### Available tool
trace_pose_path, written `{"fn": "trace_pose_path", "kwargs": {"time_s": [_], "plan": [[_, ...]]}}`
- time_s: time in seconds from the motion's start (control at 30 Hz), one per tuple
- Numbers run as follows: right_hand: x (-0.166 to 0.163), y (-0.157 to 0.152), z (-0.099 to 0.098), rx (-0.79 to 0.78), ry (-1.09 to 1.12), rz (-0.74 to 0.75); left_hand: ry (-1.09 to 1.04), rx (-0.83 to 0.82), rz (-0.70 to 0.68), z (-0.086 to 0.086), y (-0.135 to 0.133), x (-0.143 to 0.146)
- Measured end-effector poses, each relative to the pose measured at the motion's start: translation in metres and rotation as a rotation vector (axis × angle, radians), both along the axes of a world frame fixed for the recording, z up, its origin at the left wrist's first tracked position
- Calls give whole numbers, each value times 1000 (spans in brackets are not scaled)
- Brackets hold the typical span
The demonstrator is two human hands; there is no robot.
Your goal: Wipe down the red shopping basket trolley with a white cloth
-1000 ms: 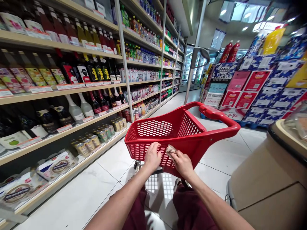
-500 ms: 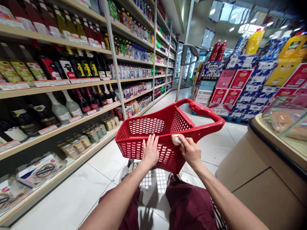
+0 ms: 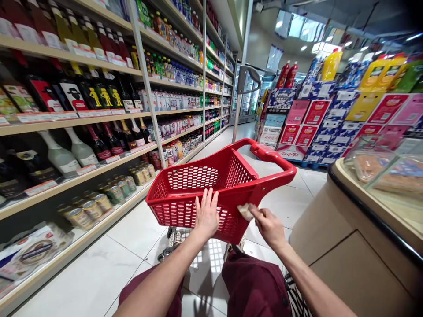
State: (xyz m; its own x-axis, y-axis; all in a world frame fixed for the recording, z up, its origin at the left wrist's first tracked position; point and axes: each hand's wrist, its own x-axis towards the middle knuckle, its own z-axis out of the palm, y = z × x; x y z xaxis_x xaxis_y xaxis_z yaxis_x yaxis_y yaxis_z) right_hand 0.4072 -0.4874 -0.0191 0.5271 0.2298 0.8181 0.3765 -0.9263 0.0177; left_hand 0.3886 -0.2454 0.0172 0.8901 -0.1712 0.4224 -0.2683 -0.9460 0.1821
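Observation:
A red plastic shopping cart with perforated sides stands right in front of my knees, its handle toward the right. My left hand lies against the near side, fingers stretched out over the top rim. Between the fingers of my right hand is a crumpled whitish cloth, pressed to the solid red panel below the rim at the handle end. The basket's visible inside holds nothing I can make out.
Shelves of bottles and cans run along the left. At the right stands a beige counter with packaged food behind clear panels. Stacked drink cartons fill the back right. A grey metal post rises behind the cart.
My right hand has moved the cloth down from just under the rim to lower on the side panel. My left hand stays on the rim. The view has shifted slightly right.

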Motion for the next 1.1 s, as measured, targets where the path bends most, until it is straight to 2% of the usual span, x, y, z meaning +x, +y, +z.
{"fn": "trace_pose_path", "kwargs": {"time_s": [0.07, 0.17, 0.2, 0.27, 0.37, 0.43, 0.47, 0.57, 0.63, 0.73, 0.77, 0.9, 0.93, 1.03, 1.1], "plan": [[1, -12, 6, 48, -20, 20, -29, 22, -7, -3, 0, 1], [12, -32, 34, 348, -210, -156, -68, 45, 3, -5, 0, 1], [15, -35, 42, 402, -229, -206, -78, 48, 17, -6, -1, 1], [17, -32, 48, 395, -160, -220, -96, 56, 38, -6, -1, 1], [7, -18, 39, 202, 70, -38, -118, 74, 37, -6, -1, 0], [1, -13, 38, 189, 84, 18, -120, 80, 29, -6, 0, 0], [2, -13, 43, 240, 37, -19, -117, 81, 25, -6, 0, -1], [10, -12, 69, 418, -85, -248, -103, 83, 20, -7, 1, -1], [16, -4, 82, 350, -23, -273, -98, 84, 21, -7, 2, -1], [16, 10, 90, 109, 90, -126, -96, 91, 15, -8, 3, -1], [16, 11, 92, 78, 96, -117, -96, 96, 10, -8, 4, -1], [22, 8, 104, 182, -13, -323, -81, 103, -11, -7, 6, -4], [25, 9, 107, 173, -49, -337, -72, 99, -14, -7, 7, -4], [33, 13, 112, 20, -106, -220, -53, 86, -26, -4, 10, -6], [38, 9, 112, -13, -135, -197, -47, 89, -42, -2, 12, -6]]}}
